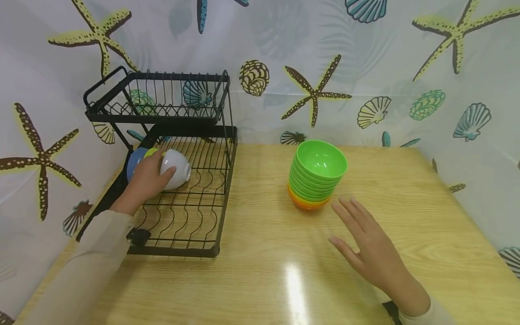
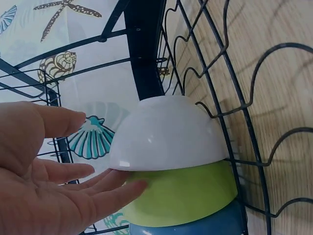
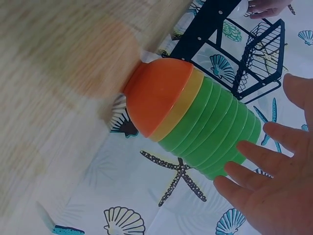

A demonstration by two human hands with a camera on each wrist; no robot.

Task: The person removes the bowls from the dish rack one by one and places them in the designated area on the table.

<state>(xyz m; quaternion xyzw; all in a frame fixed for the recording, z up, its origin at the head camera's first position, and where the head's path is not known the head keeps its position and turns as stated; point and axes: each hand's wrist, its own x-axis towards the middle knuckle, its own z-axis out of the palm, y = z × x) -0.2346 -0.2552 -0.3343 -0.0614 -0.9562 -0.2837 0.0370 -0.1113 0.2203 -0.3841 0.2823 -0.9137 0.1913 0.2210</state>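
My left hand [image 1: 149, 177] reaches into the lower tier of the black dish rack. There a white bowl [image 1: 176, 169], a yellow-green bowl [image 2: 186, 191] and a blue bowl [image 1: 136, 160] stand on their sides in a row. In the left wrist view the left hand [image 2: 58, 176] has its fingertips against the yellow-green bowl, by the white bowl's rim, while the thumb is apart from the bowls. To the right, a stack of green bowls [image 1: 317, 174] rests on a yellow and an orange bowl [image 3: 161, 93]. My right hand [image 1: 371, 250] hovers beside this stack, fingers spread, holding nothing.
The dish rack [image 1: 221, 203] has wire slots below and an upper basket [image 1: 158, 119] over its back part, above the left hand. A wooden table [image 1: 260, 271] carries everything. Behind hangs a white cloth [image 1: 268, 36] printed with starfish and shells.
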